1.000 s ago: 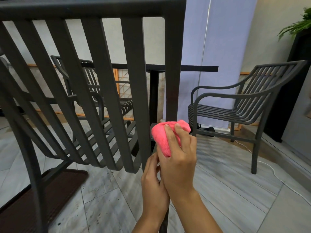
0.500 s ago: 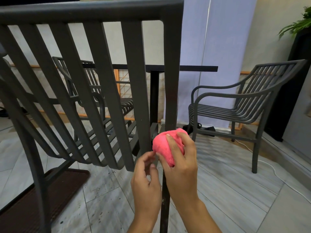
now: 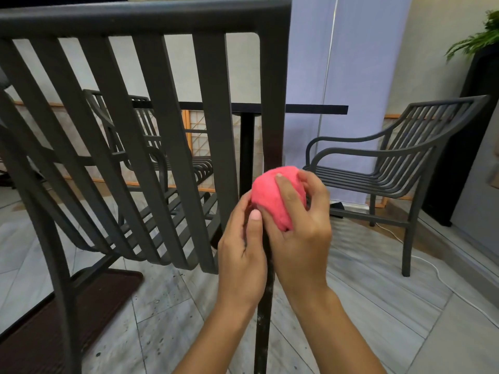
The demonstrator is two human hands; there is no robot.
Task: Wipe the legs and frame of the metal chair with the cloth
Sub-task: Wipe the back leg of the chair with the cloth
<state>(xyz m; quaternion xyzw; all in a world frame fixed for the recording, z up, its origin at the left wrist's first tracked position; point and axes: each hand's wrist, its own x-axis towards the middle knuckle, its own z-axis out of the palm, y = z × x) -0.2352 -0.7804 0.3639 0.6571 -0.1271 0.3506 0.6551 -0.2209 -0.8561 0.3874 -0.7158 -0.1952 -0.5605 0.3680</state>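
A dark grey metal chair [image 3: 151, 109] with a slatted back fills the left and centre, seen from behind. Its right rear upright [image 3: 272, 98] runs down to a leg [image 3: 263, 327] between my forearms. A pink cloth [image 3: 272, 198], bunched up, is wrapped around that upright just below the seat level. My right hand [image 3: 299, 233] grips the cloth from the right, fingers spread over it. My left hand [image 3: 243, 255] is closed around the upright from the left, thumb touching the cloth's lower edge. The part of the post under the hands is hidden.
A black table [image 3: 297, 108] stands behind the chair. A second slatted chair [image 3: 399, 168] stands at the right, a third [image 3: 140, 147] beyond the table. A dark mat [image 3: 67, 319] lies lower left. A white cable [image 3: 442, 282] runs over the tiled floor. A plant [image 3: 478, 39] sits top right.
Both hands with the cloth dipped down the upright, then came back up. My left hand has moved up from beneath the right hand to beside it, thumb on the cloth.
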